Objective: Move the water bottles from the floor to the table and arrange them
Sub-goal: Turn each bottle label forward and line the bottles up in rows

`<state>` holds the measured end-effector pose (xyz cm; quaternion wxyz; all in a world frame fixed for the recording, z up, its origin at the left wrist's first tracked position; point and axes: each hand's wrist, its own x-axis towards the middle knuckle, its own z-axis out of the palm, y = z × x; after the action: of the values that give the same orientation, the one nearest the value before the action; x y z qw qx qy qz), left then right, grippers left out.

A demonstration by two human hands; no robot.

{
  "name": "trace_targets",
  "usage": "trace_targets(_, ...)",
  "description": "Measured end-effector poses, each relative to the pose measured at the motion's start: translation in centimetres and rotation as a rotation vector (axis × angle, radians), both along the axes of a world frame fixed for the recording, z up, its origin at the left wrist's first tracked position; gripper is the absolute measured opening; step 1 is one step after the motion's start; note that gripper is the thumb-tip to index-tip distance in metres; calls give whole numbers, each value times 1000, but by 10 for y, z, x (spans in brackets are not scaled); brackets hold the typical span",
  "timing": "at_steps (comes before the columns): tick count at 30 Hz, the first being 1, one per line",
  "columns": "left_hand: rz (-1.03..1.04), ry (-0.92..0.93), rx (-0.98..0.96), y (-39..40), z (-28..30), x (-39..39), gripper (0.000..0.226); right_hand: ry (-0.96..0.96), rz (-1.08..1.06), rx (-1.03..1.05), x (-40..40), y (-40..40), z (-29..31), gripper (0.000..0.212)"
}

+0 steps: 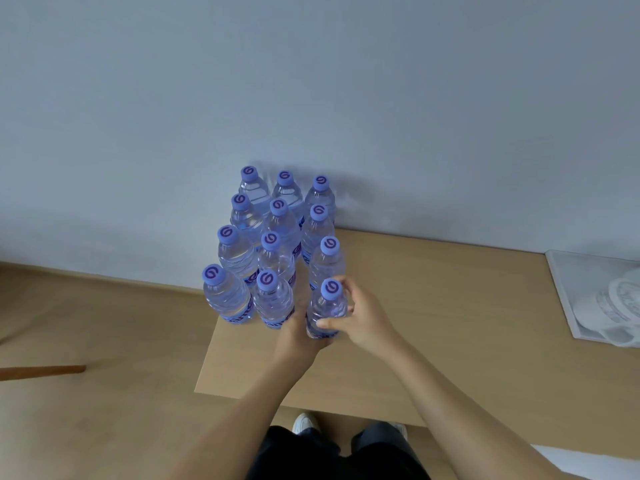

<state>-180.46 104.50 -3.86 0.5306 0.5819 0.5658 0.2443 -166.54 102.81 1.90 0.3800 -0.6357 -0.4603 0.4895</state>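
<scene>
**Twelfth bottle held at near right corner of the block**

Nearest the camera, dark trousers (332, 455) and a white shoe (304, 422) show below the table edge. Both bare forearms reach forward over the light wooden table (450, 323).

The left hand (299, 336) cups the lower part of the near right bottle (327, 308) from the near left side, fingers curled around it. The right hand (360, 317) grips the same bottle from the right, thumb across its front and fingers wrapped behind just below the cap. The bottle stands upright at the near right corner of the group; whether its base touches the table cannot be told.

Beyond and to the left, the other water bottles (273, 237) stand upright on the table in three columns running back to the wall (311, 81), closely packed, all with purple caps.

At far right, a white tray (564, 296) holds crumpled clear plastic (616, 306). To the left, the wooden floor (86, 323) meets the wall.
</scene>
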Motion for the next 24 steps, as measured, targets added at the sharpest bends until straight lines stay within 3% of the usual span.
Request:
trace_targets(12, 27, -1, 1, 4, -6, 6, 47, -161, -10, 121, -5, 2, -7, 50)
trace_targets(19, -65, 157, -37, -6, -14, -7, 51, -221, -38, 124, -3, 1, -19, 68)
trace_targets(24, -10, 294, -219, -6, -17, -42, 38, -156, -135, 50, -7, -7, -40, 83)
